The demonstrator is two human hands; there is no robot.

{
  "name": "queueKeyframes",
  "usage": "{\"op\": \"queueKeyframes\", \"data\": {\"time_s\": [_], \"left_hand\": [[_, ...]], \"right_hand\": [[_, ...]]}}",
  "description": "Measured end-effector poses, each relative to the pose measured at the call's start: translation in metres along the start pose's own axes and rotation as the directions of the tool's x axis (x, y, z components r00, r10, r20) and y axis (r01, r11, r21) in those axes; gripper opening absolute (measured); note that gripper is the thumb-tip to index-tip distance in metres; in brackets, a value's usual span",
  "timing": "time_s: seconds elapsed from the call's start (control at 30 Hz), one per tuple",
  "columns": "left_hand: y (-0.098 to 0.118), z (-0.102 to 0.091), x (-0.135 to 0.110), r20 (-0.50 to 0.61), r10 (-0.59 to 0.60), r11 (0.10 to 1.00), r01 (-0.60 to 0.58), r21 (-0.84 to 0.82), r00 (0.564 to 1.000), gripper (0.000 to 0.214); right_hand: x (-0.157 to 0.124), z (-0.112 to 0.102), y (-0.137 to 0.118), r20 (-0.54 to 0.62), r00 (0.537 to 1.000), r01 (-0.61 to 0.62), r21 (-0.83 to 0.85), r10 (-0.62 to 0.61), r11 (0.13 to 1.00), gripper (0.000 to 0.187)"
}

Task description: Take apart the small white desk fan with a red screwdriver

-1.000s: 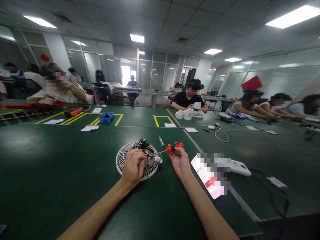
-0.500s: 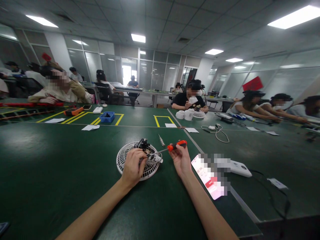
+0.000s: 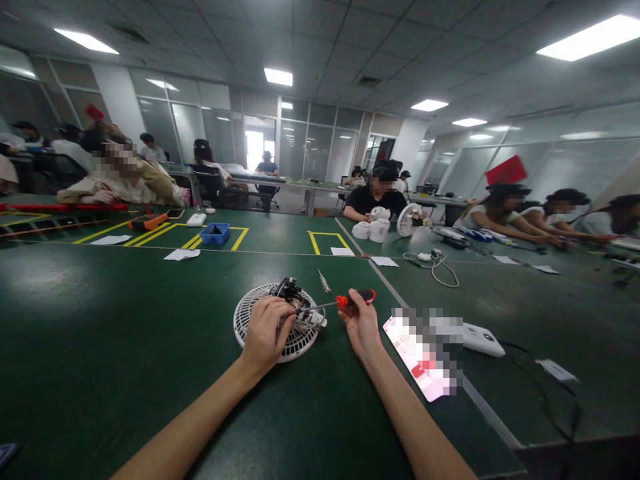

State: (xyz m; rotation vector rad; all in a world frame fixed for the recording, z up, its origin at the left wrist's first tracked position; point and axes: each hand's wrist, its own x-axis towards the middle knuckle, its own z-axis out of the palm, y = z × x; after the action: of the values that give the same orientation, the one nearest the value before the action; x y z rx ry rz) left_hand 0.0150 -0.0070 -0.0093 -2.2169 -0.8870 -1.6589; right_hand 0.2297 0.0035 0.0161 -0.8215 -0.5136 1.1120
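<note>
A white round fan grille (image 3: 245,327) lies flat on the green table, with a black motor part (image 3: 286,288) and white wires on top. My left hand (image 3: 270,330) is closed around parts at the middle of this fan, thumb and fingertips close together; what they pinch is mostly hidden. My right hand (image 3: 361,323) grips the red and black handle of a screwdriver (image 3: 320,306). Its shaft points left, and the tip meets the fan parts beside my left fingertips. Just beyond lies a small clear-handled screwdriver (image 3: 324,281).
A lit phone (image 3: 417,363) and a white power bank-like device (image 3: 483,339) with a dark cable lie right of my right hand. Farther off are a blue bin (image 3: 215,233), paper slips, and a white cable (image 3: 443,265). Across the table a co-worker (image 3: 375,200) handles white fan parts.
The screwdriver handle has rolled in my right fingers, showing more black, and sits slightly lower. My left hand stays put. Across the table, the co-worker's fan grille now stands upright.
</note>
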Motion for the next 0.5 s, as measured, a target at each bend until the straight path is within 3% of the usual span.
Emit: {"op": "queueKeyframes", "data": {"time_s": [0.5], "left_hand": [[-0.0012, -0.0003, 0.0006, -0.067, -0.036, 0.999, 0.036, -0.009, 0.997, 0.015]], "right_hand": [[0.0009, -0.0038, 0.0022, 0.082, 0.994, -0.081, 0.071, 0.075, 0.994, 0.042]]}}
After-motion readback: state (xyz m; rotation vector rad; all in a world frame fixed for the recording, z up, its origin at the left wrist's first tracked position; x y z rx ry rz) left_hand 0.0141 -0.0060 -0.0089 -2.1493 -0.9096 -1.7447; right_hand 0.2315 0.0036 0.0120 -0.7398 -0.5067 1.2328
